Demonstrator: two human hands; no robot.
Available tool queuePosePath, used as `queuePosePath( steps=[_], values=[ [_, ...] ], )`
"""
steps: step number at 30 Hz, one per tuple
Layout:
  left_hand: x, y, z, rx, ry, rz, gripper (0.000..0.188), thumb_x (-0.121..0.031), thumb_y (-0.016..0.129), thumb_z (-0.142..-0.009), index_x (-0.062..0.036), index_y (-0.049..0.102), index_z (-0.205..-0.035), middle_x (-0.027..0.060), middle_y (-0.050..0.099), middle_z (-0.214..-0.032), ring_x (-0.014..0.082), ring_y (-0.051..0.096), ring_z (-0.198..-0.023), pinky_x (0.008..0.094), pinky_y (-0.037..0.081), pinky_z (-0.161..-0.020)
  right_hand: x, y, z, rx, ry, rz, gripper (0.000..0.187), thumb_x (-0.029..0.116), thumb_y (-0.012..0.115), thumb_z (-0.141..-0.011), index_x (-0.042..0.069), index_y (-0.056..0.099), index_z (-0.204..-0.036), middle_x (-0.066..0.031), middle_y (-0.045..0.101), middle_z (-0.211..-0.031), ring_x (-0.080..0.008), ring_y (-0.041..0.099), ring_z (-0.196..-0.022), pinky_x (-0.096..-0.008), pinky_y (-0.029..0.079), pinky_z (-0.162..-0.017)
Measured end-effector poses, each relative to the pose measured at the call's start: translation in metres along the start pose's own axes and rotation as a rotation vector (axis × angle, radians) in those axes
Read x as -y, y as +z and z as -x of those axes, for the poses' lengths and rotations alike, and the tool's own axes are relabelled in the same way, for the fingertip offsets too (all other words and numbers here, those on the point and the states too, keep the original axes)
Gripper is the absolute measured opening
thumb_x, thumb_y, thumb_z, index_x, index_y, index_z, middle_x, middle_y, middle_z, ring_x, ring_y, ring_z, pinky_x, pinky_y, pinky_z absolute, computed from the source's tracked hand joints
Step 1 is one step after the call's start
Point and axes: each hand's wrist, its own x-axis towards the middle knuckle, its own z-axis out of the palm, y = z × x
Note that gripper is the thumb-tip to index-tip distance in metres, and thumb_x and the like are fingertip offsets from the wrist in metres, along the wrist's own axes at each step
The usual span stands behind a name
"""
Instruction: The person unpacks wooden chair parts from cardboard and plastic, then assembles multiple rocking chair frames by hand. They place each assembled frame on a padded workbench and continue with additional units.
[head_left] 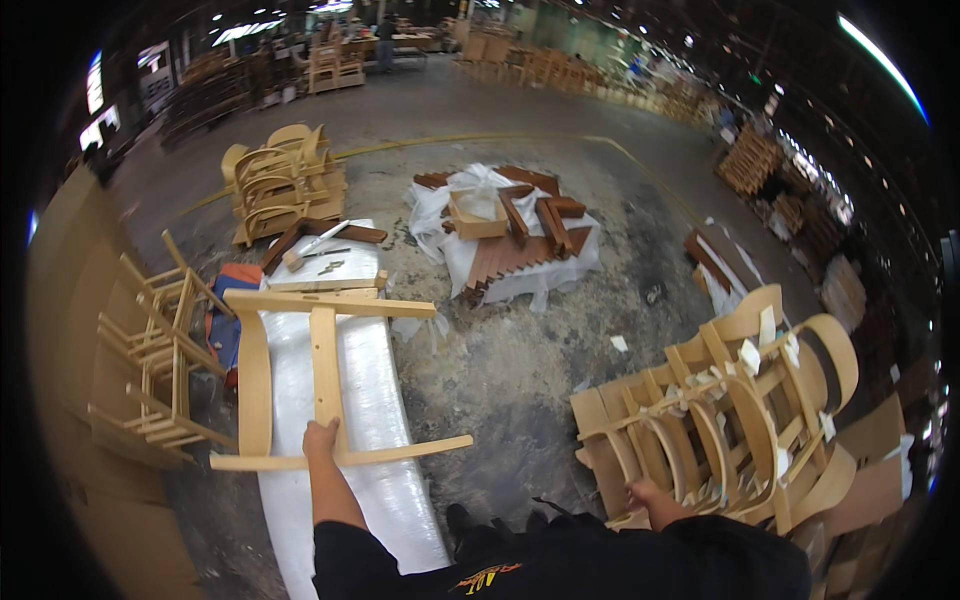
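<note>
Concrete workshop floor [510, 400]. Your left hand [321, 437] has fingers clamped on the pale wooden frame [326, 350], over the white-wrapped surface [368, 370]. Right hand [644, 492]: at the chair stack [712, 450], can't tell finger grip.

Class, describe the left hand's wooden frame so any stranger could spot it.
Find the long white-wrapped surface at left. Over it, the left hand grips a pale frame. Unlike the stacked chair parts at right, it is single: two rails, two crosspieces.
</note>
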Motion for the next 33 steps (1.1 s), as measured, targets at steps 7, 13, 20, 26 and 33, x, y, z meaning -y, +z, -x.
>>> queuePosePath(
  steps=[7,13,20,26,33],
  values=[
    [-0.015,0.068,0.065,0.034,0.112,0.324,0.079,-0.056,0.080,-0.082,0.0160,0.068,-0.113,0.0340,0.071,-0.111,0.0436,0.071,-0.106,0.0479,0.056,-0.091,0.098,0.090,-0.066,0.256,-0.334,0.323,0.044,0.040,0.062,-0.099,-0.003,0.068,-0.110,-0.0141,0.072,-0.080,-0.0267,0.071,-0.061,-0.0413,0.059,-0.055],
    [-0.012,0.133,0.164,0.089,-0.133,0.614,0.052,-0.032,0.077,-0.093,0.0138,0.068,-0.116,0.0224,0.074,-0.105,0.0308,0.073,-0.091,0.0434,0.058,-0.083,0.137,0.152,-0.091,0.282,0.146,-0.301,0.092,0.069,0.064,-0.089,0.002,0.045,-0.149,-0.0222,0.053,-0.144,-0.0423,0.065,-0.117,-0.0572,0.059,-0.083],
    [-0.032,0.161,0.254,0.124,-0.355,0.488,0.059,-0.041,0.075,-0.092,0.0135,0.069,-0.114,0.0281,0.074,-0.104,0.0361,0.073,-0.099,0.0430,0.055,-0.086,0.107,0.126,-0.138,0.327,0.271,-0.893,0.081,0.052,0.072,-0.088,0.007,0.041,-0.147,-0.0237,0.053,-0.130,-0.0375,0.064,-0.089,-0.0569,0.054,-0.078],
    [-0.027,0.165,0.307,0.002,-0.293,0.582,0.067,-0.052,0.064,-0.097,0.0123,0.069,-0.115,0.0287,0.073,-0.104,0.0370,0.073,-0.098,0.0429,0.054,-0.087,0.191,0.065,-0.109,0.649,0.012,-0.959,0.034,0.043,0.059,-0.097,0.010,0.064,-0.087,-0.0114,0.061,-0.072,-0.0328,0.060,-0.066,-0.0471,0.054,-0.064],
    [0.007,0.105,0.372,-0.318,-0.279,0.926,0.068,-0.052,0.061,-0.099,0.0128,0.065,-0.120,0.0280,0.071,-0.112,0.0329,0.070,-0.105,0.0411,0.052,-0.091,0.324,0.040,0.085,0.900,-0.936,-0.715,0.021,0.024,0.061,-0.099,0.003,0.064,-0.099,-0.0074,0.062,-0.071,-0.0236,0.064,-0.062,-0.0380,0.054,-0.062]
  ],
)
